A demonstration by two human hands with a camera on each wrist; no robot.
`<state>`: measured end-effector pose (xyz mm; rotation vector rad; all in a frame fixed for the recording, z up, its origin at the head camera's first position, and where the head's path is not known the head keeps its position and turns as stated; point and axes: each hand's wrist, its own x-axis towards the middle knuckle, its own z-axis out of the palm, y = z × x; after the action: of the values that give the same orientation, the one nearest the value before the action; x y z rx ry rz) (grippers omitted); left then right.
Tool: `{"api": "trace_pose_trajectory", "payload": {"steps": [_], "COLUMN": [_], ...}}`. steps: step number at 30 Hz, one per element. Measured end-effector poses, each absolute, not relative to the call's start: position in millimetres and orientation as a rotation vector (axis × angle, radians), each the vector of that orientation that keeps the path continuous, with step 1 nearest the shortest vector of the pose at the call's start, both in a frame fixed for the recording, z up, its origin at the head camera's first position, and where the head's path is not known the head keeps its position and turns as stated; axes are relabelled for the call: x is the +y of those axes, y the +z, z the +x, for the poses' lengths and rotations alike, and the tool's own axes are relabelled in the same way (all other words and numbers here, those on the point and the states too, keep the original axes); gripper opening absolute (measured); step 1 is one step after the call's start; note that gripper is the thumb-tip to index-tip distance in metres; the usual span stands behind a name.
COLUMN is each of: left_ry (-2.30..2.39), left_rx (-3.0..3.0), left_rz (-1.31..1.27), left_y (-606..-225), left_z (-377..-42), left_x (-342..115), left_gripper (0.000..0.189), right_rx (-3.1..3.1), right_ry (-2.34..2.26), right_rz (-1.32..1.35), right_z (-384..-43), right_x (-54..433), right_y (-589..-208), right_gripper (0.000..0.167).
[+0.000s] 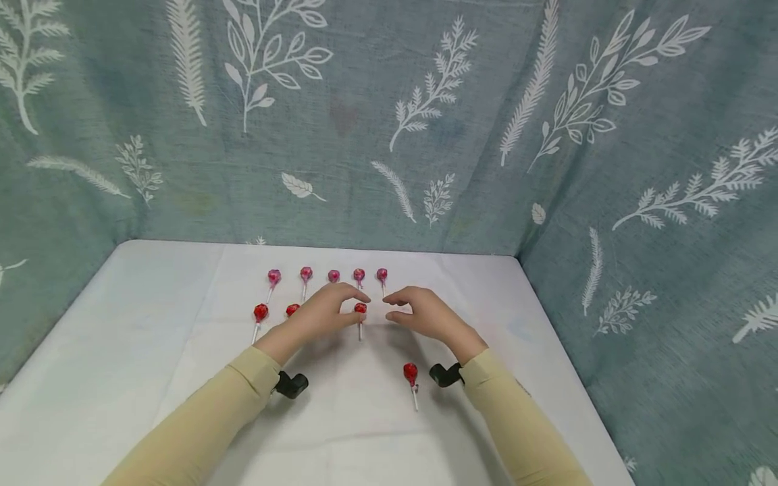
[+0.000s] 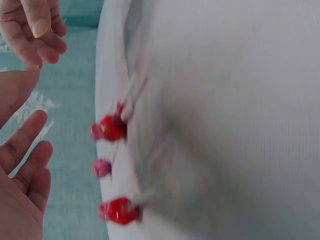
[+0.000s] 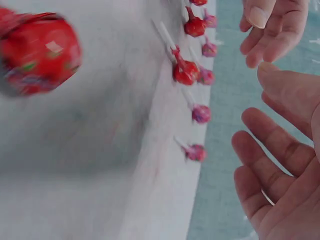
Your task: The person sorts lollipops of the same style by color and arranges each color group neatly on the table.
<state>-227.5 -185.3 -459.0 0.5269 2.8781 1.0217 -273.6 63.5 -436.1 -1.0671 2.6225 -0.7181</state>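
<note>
My left hand [image 1: 322, 314] is raised over the white table with fingers loosely bent and nothing held. Close by its thumb, in the head view, a red lollipop [image 1: 360, 308] lies with its stick toward me. Facing it, my right hand [image 1: 428, 315] also hovers with relaxed, parted fingers around nothing. Behind the hands runs a row of several pink lollipops [image 1: 306, 273]. A red lollipop [image 1: 261, 312] lies at the left end of the nearer row, partly hidden by the left hand. One separate red lollipop [image 1: 410, 372] lies closer to me, left of the right wrist.
The white-covered table [image 1: 152, 351] ends at a green-blue curtain [image 1: 352, 169] with white leaf prints, which also hangs along both sides. A dark wrist-worn device [image 1: 446, 374] sits under the right wrist, and a similar one [image 1: 292, 385] under the left.
</note>
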Motion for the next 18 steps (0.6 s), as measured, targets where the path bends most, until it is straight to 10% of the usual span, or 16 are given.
{"api": "trace_pose_trajectory", "payload": {"steps": [18], "left_ry": [1.239], "left_rx": [2.769], "left_rz": [0.569], "left_y": [-484], "left_z": [-210], "left_x": [-130], "left_gripper": [0.041], "right_rx": [2.679], "right_ry": [-0.821], "right_rz": [-0.918], "right_z": [-249], "right_x": [155], "right_y": [-443], "right_gripper": [0.039]}}
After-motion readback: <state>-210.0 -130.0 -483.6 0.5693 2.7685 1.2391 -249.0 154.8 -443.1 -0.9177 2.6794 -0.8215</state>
